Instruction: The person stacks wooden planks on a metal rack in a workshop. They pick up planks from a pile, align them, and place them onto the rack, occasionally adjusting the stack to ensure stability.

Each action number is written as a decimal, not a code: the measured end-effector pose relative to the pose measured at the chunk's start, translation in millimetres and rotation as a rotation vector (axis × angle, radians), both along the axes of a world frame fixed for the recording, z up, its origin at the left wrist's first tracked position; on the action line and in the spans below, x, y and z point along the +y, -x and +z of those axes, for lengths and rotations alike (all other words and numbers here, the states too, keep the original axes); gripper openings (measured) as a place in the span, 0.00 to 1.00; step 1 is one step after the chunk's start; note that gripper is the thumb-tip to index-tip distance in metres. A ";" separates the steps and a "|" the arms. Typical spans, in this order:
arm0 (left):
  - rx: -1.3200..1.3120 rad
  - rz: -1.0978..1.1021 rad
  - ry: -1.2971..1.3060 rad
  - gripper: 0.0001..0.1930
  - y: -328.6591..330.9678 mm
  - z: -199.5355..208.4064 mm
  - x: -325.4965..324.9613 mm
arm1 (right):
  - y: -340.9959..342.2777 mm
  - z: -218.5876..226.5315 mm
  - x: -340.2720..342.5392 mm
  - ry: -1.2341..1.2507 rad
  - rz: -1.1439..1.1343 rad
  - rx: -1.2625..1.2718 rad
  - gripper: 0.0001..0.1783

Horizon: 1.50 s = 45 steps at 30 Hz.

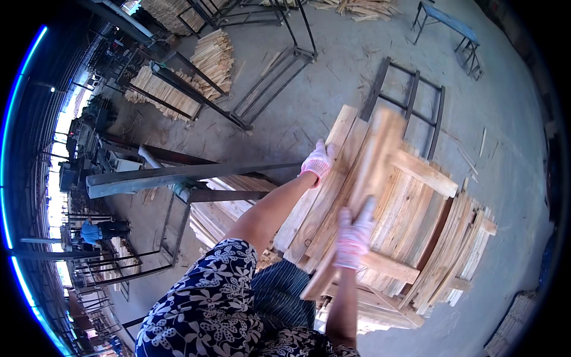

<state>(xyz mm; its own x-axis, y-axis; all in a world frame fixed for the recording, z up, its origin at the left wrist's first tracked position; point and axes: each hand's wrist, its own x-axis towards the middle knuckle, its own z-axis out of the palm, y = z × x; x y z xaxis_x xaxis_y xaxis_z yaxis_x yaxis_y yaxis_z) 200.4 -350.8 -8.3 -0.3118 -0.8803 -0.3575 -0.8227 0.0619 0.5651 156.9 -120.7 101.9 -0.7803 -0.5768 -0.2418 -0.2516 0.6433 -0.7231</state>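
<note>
My left hand (319,161), in a white knit glove with a pink cuff, rests with fingers extended on the left edge board (342,128) of a stack. My right hand (353,237), gloved alike, is over a slanting wooden board (376,157) whose upper part is smeared by motion. Its thumb and fingers look spread, though somewhat blurred. Beneath lies a layer of pale planks (395,211) side by side. Two short crosspieces lie over them, an upper batten (423,171) and a lower batten (389,266).
More stacked planks (458,247) stand to the right. A dark metal frame (410,98) is beyond the stack. At left, a long steel beam (196,177) reaches toward it. Wood piles (211,62) and a blue-topped bench (449,22) are farther off. A person (98,231) bends at far left.
</note>
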 end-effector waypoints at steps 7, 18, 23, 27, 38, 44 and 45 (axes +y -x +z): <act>-0.540 -0.573 0.340 0.24 0.0 7.3 -3.0 | -32.0 -17.4 -36.1 -0.323 0.337 0.239 0.46; 0.164 -0.404 0.707 0.29 30.4 37.6 42.1 | 119.3 -55.7 322.1 -0.141 -0.422 0.428 0.31; 0.421 -0.799 -0.012 0.25 80.6 80.0 223.3 | 184.9 -67.4 398.5 -0.584 -0.514 0.100 0.36; 0.475 -0.820 -0.572 0.33 161.5 55.5 348.1 | 255.7 -124.4 448.3 -0.548 -0.659 0.043 0.43; -0.159 -0.401 -0.317 0.64 313.3 -12.9 466.3 | 298.1 -135.8 432.2 -0.456 -0.476 -0.133 0.43; -0.201 -0.411 -0.306 0.64 318.6 -21.2 478.2 | 263.5 -149.5 457.9 -0.401 -0.404 -0.205 0.51; -0.210 -0.404 -0.316 0.64 319.1 -19.2 479.6 | 255.1 -153.7 454.8 -0.294 -0.438 -0.236 0.54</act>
